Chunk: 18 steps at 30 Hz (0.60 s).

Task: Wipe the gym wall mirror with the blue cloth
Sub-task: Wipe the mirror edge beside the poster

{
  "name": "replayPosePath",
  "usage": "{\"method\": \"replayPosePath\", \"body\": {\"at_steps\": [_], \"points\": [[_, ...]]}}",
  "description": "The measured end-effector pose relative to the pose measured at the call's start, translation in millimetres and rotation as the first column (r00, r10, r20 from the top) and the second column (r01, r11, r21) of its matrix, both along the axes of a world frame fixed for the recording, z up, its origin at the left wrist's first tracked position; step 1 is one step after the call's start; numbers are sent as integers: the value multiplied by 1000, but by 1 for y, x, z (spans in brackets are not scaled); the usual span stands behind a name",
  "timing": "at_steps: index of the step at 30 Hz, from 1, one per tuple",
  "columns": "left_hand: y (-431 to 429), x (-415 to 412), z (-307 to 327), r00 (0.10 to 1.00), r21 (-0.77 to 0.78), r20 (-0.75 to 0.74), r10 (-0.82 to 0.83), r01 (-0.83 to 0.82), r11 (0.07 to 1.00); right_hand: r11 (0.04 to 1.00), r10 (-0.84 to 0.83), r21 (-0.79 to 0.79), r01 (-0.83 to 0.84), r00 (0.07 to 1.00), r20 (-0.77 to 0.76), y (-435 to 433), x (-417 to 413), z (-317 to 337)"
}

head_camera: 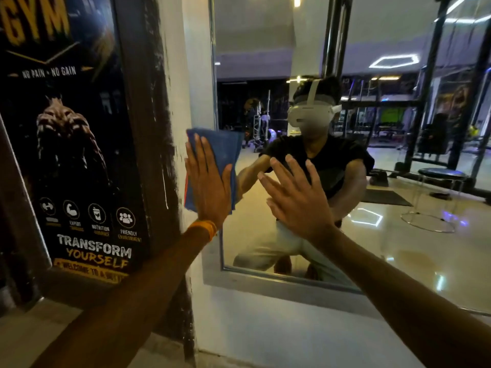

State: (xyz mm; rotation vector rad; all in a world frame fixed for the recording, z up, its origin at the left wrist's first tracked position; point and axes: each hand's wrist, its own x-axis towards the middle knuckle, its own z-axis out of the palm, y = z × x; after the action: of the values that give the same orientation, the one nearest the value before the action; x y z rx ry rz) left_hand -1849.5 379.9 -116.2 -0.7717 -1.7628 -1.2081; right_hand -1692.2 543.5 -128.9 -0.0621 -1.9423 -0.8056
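At the mirror's left edge, the blue cloth (pixel 223 148) lies folded flat, part of it over the glass of the gym wall mirror (pixel 398 248) and part of it over the white wall strip (pixel 196 75) beside the frame.

The likeliest trouble is that the cloth, straddling that edge, picks up grime or flaking paint from the scuffed wall and drags it back across the glass. The cloth is also held only by flat pressure, not by a grip. If the pressure eases during a stroke, it could slide down or drop out from under the palm. The bare right hand (pixel 295 197) is a second risk, since a palm leaning on the mirror would probably leave prints on glass meant to be clean.

The left hand (pixel 208 179) is open, fingers straight and close together pointing upward, palm pressing the cloth to the surface. The forearm reaches up from below, with an orange wristband (pixel 203 228) at the wrist. The right hand is open too, fingers spread and holding nothing. It is raised flat toward the glass to the right of the cloth, though actual contact cannot be confirmed.
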Motion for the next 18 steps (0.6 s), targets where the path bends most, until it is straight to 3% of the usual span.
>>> {"method": "replayPosePath", "body": {"at_steps": [3, 5, 11, 13, 18], "points": [[-9, 9, -60, 1000, -37, 24, -6, 7, 999, 1000, 13, 25, -13, 1000, -4, 4, -2, -5], [-14, 9, -68, 1000, -41, 16, -20, 21, 999, 999, 21, 37, -21, 1000, -16, 5, -2, -4], [0, -6, 55, 996, 80, -74, -39, 45, 996, 998, 54, 26, -53, 999, -8, 8, -5, -7], [2, -7, 66, 997, 97, -83, -4, 12, 995, 998, 53, 24, -53, 999, -12, 7, -7, -6], [-15, 17, -43, 1000, -42, -22, -12, 11, 999, 997, 67, 38, -66, 997, -29, 7, -5, -6]]}}
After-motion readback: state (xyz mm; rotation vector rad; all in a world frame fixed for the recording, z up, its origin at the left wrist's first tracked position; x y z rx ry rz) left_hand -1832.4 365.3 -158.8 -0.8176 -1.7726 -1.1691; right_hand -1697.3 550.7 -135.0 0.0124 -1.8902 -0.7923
